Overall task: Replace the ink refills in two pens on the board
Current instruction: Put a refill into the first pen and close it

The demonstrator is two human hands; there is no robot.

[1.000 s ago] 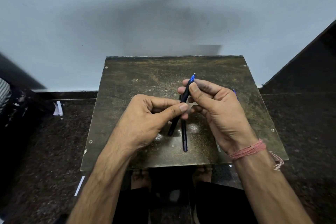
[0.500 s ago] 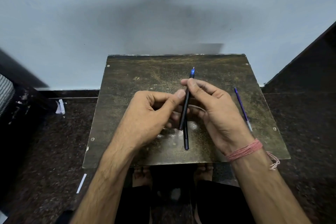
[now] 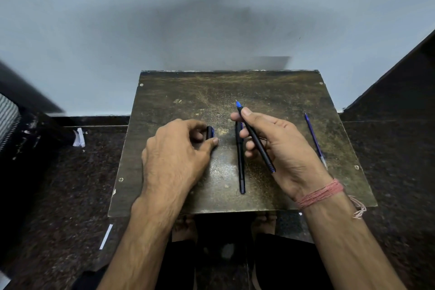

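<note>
- Nearest us: dark trousers and bare feet (image 3: 263, 223) showing under the near edge of the worn, scratched brown-olive board (image 3: 176, 92), which sits over a dark speckled stone floor (image 3: 58, 195).
- A thin white strip (image 3: 106, 236) lies on the floor at near left.
- Our right wrist carries a wound pink thread band (image 3: 320, 193) with a loose tail hanging off to the right.
- A capped black pen (image 3: 240, 160) lies flat on the board between our hands, running near to far, with a blue clip at its far end. Our right fingers curl just above that far end; we can't tell if they touch it.
- Our left hand (image 3: 174, 155) rests on the board at left, fingers curled, thumb and fingers pinching a short black pen cap with a blue clip (image 3: 210, 132). The cap stands well apart from the pen it would fit.
- Our right hand (image 3: 282, 148) grips a slim black pen barrel with a blue tip (image 3: 255, 138), thumb on top, fingers wrapped under. The barrel is tilted, its blue tip pointing up and away past the thumb, its back end low over the palm heel.
- A thin purple ink refill with a clear end (image 3: 315, 140) lies flat on the board's right side, well apart from our right hand, untouched.
- Screw heads sit at the board's corners and edges.
- Further left, a crumpled white scrap (image 3: 78, 138) on the floor, and a striped object at the frame edge, too cut off to identify.
- Far: a plain pale blue-grey wall (image 3: 94, 30) behind the board, and a dark slanted surface (image 3: 400, 77) at right.
</note>
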